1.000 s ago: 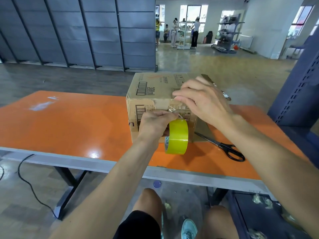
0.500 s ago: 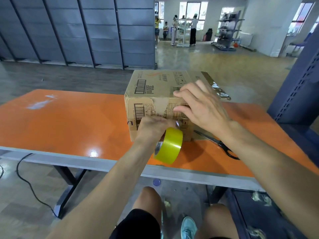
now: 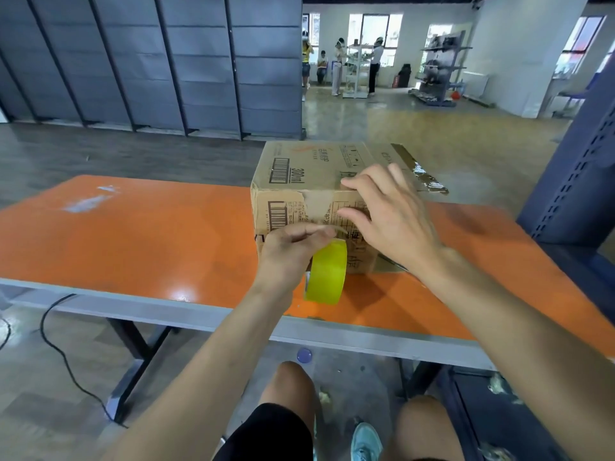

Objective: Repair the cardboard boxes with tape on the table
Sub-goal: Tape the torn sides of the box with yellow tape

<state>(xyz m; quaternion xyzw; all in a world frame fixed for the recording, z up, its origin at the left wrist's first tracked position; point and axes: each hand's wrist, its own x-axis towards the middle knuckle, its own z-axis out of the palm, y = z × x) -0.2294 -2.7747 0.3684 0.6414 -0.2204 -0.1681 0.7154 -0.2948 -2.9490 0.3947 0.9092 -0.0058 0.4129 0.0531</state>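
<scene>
The cardboard box (image 3: 309, 191) stands upright on the orange table (image 3: 133, 234), right of the middle and close to the far edge. Its near face is turned toward the person. A torn, paler band runs along its upper front edge. An old tape strip (image 3: 420, 172), brown and shiny, lies on the lid and overhangs the box's right edge.

The right hand (image 3: 392, 217) lies unclenched over the near top edge. Its fingers are spread on the lid and its thumb rests on the front face. The left hand (image 3: 289, 252) is curled round the yellow tape roll (image 3: 327, 273) and grips it on edge in front of the box's lower front face, just above the tabletop. The roll hangs near the grey front rim, and whether it touches the box cannot be told.

Left of the box the tabletop runs wide and bare, except for a white scuff (image 3: 88, 201) near the far left corner. To the right there is a shorter stretch of table, then a blue rack upright (image 3: 572, 168) close to the table's end. Beyond the far edge lies open floor, with grey partition panels (image 3: 149, 61) at left and people (image 3: 339, 64) far back. A black cable (image 3: 63, 357) trails on the floor under the left end.
</scene>
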